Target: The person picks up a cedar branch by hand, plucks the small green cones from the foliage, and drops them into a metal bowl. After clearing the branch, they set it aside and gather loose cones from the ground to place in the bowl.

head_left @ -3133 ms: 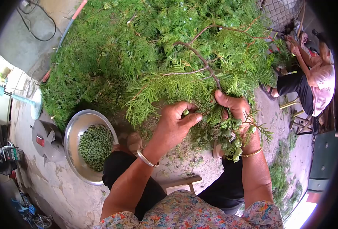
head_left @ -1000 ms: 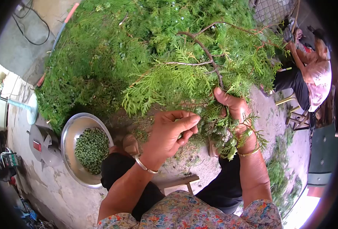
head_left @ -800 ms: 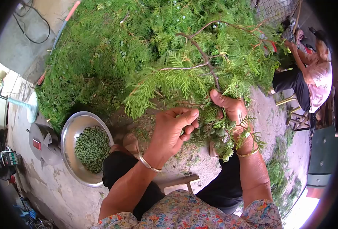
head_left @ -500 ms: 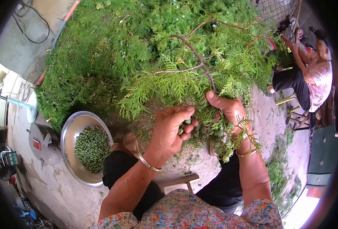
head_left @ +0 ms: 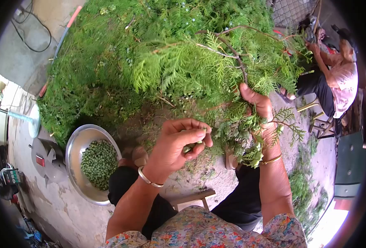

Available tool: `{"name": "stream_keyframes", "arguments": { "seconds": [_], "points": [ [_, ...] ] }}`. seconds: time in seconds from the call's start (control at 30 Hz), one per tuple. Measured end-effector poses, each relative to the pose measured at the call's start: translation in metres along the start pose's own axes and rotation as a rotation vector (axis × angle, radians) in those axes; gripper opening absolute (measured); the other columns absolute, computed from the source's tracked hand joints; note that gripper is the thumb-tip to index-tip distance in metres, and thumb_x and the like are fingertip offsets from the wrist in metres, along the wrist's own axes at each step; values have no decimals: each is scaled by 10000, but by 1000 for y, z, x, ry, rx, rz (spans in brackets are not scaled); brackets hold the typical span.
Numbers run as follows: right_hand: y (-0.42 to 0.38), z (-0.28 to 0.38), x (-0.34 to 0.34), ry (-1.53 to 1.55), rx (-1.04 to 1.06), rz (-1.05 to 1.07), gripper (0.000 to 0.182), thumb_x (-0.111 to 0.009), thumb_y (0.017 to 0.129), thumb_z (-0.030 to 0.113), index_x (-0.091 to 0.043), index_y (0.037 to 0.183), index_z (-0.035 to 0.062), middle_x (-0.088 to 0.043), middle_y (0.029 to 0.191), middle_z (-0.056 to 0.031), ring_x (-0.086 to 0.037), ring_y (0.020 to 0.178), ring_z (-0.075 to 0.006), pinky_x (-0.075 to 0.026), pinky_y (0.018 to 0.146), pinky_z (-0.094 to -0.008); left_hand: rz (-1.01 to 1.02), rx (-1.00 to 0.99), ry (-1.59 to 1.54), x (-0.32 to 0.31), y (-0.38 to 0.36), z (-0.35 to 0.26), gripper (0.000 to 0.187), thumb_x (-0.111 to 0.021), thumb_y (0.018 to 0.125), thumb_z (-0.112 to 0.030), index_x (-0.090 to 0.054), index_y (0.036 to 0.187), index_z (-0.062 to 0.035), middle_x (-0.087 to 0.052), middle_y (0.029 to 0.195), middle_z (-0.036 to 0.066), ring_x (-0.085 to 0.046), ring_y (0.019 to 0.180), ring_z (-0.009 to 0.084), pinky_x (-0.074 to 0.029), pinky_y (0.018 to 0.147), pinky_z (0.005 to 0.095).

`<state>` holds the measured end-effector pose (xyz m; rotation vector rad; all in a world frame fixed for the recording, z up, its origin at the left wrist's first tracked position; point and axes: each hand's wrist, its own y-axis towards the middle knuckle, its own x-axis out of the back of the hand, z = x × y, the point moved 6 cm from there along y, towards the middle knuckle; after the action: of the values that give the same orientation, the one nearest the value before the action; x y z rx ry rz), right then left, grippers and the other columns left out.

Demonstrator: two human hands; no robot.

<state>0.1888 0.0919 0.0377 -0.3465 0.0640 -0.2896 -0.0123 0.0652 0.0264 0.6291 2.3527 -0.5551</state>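
My left hand (head_left: 174, 144) is curled round several small green cones (head_left: 188, 148), which show between its bent fingers. To its right, my right hand (head_left: 258, 104) grips the brown stem of a leafy branch (head_left: 240, 62), thumb pointing up. The branch spreads above both hands, and a clump of green cones (head_left: 253, 156) hangs beside my right wrist. The two hands are apart. A steel bowl (head_left: 76, 173) stands on the ground left of my left forearm, with a heap of green cones (head_left: 97, 163) in it.
A large pile of cut green branches (head_left: 96, 53) lies ahead. At the right, another person (head_left: 342, 84) sits on a stool beside the pile. A pale fan (head_left: 34, 120) stands at the left. Below my hands is a wooden stool edge (head_left: 193, 197); loose sprigs (head_left: 302, 186) lie at the right.
My right hand has moved up and to the right with the branch, which has swung rightward. My left hand has shifted slightly left, away from the branch, still closed round cones.
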Motion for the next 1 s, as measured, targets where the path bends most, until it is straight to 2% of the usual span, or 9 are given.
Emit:
{"name": "stream_keyframes", "arguments": {
  "seconds": [0.17, 0.3, 0.47, 0.53, 0.7, 0.77, 0.87, 0.97, 1.0],
  "points": [
    [-3, 11, 10, 59, 123, 14, 202, -603, 876, 249, -620, 895, 49, -620, 721, -23, -549, 514, -84, -409, 444, -191, -106, -137, -40, 32, -23, -33, 186, -571, 780, -21, -617, 949, 43, -630, 757, 143, -533, 504, 101, -380, 395, 183],
    [-1, 4, 14, 264, 45, -16, 185, -601, 879, 235, -629, 906, 54, -613, 728, -7, -567, 568, -90, -438, 492, -214, -676, -399, 499, 74, -92, -89, 191, -555, 840, -138, -596, 871, 46, -556, 653, 85, -487, 509, 86, -329, 406, 166],
    [-7, 12, 15, 165, 100, 26, 216, -607, 872, 275, -626, 873, 60, -604, 706, -10, -556, 561, -93, -435, 499, -223, -1038, -177, 877, 223, -200, -89, 263, -600, 820, -229, -622, 878, 26, -620, 762, 108, -580, 642, 154, -449, 529, 251],
    [-7, 9, 10, 191, 71, 33, 264, -615, 861, 332, -629, 831, 70, -587, 668, 8, -512, 518, -66, -373, 455, -194, -1148, -178, 1911, 250, -225, -91, 366, -676, 726, -241, -621, 937, 52, -631, 844, 189, -613, 789, 310, -488, 690, 381],
    [-15, 19, 3, 126, 95, 5, 264, -610, 865, 339, -634, 819, 80, -576, 639, 26, -475, 493, -35, -303, 421, -186, -1171, -191, 2136, 220, -217, -99, 427, -713, 649, -219, -616, 947, 71, -632, 883, 224, -605, 886, 367, -460, 815, 410],
    [-12, 13, 3, 151, 28, 33, 250, -607, 869, 318, -636, 855, 70, -587, 678, 17, -494, 507, -54, -348, 443, -191, -1050, -170, 1649, 205, -189, -100, 373, -694, 673, -190, -620, 935, 65, -639, 858, 205, -620, 840, 330, -474, 778, 383],
    [4, 0, 2, 291, 38, 98, 291, -622, 861, 345, -659, 925, 64, -544, 684, 49, -398, 512, -33, -306, 466, -189, -713, -357, 1604, 134, -117, -102, 212, -607, 774, -124, -634, 906, 40, -652, 804, 149, -652, 764, 201, -499, 648, 297],
    [-4, 11, -6, 198, 237, 49, 274, -592, 884, 340, -650, 867, 73, -502, 643, 68, -390, 502, -22, -297, 453, -187, -351, -371, 1074, 77, -48, -78, 225, -575, 802, 10, -608, 1025, 28, -653, 909, 118, -646, 856, 189, -520, 746, 271],
    [6, 3, 0, 215, 184, 126, 225, -613, 862, 256, -608, 935, 43, -607, 761, -13, -582, 574, -129, -469, 478, -252, -249, -436, 1064, 57, -29, -72, 265, -569, 802, 52, -593, 1064, 27, -648, 949, 115, -641, 883, 194, -522, 785, 276]
  ]
}}
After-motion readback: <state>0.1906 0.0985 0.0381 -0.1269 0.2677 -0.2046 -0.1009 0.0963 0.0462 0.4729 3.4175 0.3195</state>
